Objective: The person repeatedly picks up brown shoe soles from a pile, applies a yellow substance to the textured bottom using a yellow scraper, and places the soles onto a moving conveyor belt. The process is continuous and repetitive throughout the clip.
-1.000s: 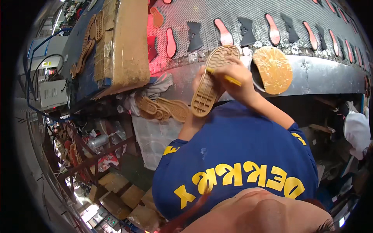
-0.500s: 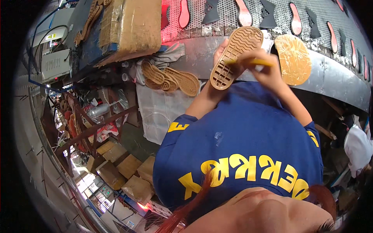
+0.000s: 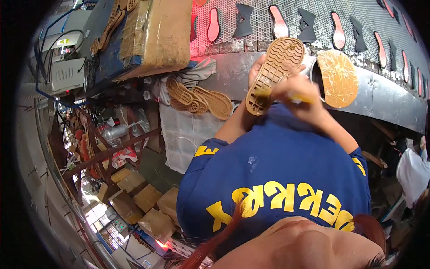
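A tan shoe sole (image 3: 283, 53) with a ridged and gridded face is tilted upright in front of my chest. My left hand (image 3: 256, 71) is closed around its left edge, partly hidden behind it. My right hand (image 3: 305, 104) is closed on a slim yellow-handled tool (image 3: 296, 96). The tool's other end reaches over the sole's lower grid; motion smears it, and I cannot tell its tip. Right of the sole, a rounded tan piece (image 3: 341, 78) with pale streaks rests at the metal ledge.
A metal ledge (image 3: 380, 92) borders a mesh conveyor (image 3: 257, 31) bearing pink insoles (image 3: 278, 22) and black cut pieces (image 3: 307, 24). Several tan soles (image 3: 212, 102) are piled at the left. A taped carton (image 3: 163, 38) stands beyond them. More cartons (image 3: 148, 195) lie on the floor at lower left.
The whole view has shifted slightly, so the scene sits lower. My right hand and the tool have moved down toward the sole's lower end. My left hand keeps its hold.
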`<state>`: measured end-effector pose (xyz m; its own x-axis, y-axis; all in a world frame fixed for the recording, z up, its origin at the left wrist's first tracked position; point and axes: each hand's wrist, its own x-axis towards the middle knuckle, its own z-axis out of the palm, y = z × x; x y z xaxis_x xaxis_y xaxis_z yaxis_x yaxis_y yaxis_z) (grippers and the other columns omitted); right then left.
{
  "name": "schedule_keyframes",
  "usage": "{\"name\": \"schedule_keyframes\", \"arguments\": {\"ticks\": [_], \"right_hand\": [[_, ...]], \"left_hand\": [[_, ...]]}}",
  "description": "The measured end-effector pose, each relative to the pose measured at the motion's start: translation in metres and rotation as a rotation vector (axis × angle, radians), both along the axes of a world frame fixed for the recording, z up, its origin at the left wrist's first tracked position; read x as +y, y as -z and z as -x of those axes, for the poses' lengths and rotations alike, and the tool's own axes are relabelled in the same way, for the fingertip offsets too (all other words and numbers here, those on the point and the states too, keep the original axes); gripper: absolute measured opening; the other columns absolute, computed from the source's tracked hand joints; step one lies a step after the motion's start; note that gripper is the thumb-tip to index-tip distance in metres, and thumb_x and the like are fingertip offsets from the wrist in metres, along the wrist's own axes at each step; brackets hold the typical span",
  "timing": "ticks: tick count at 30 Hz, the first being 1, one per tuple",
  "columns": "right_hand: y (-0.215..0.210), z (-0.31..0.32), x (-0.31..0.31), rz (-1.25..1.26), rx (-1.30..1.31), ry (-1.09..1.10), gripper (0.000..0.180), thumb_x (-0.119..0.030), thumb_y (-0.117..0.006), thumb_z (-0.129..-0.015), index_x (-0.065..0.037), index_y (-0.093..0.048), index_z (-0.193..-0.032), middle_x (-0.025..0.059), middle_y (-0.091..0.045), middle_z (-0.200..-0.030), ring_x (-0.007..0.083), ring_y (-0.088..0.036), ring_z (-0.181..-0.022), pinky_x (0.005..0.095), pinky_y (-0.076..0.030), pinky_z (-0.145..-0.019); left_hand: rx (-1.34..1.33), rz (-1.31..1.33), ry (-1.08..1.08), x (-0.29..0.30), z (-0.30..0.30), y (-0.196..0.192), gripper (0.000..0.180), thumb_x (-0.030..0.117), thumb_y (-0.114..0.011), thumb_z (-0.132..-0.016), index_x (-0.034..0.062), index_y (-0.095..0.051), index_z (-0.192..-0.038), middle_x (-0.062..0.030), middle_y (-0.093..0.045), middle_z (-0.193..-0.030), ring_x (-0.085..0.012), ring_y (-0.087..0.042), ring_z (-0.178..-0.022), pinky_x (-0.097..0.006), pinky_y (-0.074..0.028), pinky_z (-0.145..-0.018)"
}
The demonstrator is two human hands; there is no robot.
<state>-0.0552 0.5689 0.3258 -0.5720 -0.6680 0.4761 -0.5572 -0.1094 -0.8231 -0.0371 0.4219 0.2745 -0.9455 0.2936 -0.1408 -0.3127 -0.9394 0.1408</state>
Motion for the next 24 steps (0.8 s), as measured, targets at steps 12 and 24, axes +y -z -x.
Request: {"name": "schedule_keyframes", "arguments": {"ticks": [12,24], "right_hand": [[0.02,0.07,0.012,0.206,0.029,0.7,0.018,0.005,-0.064,-0.076,-0.004,-0.065,-0.091,0.0047,-0.069,-0.085,0.0178,-0.067,-0.081,0.0446,-0.033,-0.108],[0.016,0.039,-0.006,0.21,-0.129,0.617,0.016,0.007,-0.058,-0.08,0.0,-0.06,-0.095,0.0086,-0.064,-0.085,0.0142,-0.064,-0.081,0.0257,-0.052,-0.071]], "left_hand": [[0.084,0.002,-0.039,0.003,-0.007,-0.041,0.073,0.039,-0.054,-0.087,0.0049,-0.026,-0.145,-0.0213,-0.036,-0.144,-0.0434,-0.027,-0.136,-0.07,-0.014,-0.108],[0.188,0.116,-0.106,-0.001,-0.002,-0.041,0.06,0.036,-0.044,-0.09,0.0046,-0.037,-0.14,-0.0182,-0.045,-0.138,-0.0338,-0.042,-0.129,-0.064,-0.026,-0.107]]}}
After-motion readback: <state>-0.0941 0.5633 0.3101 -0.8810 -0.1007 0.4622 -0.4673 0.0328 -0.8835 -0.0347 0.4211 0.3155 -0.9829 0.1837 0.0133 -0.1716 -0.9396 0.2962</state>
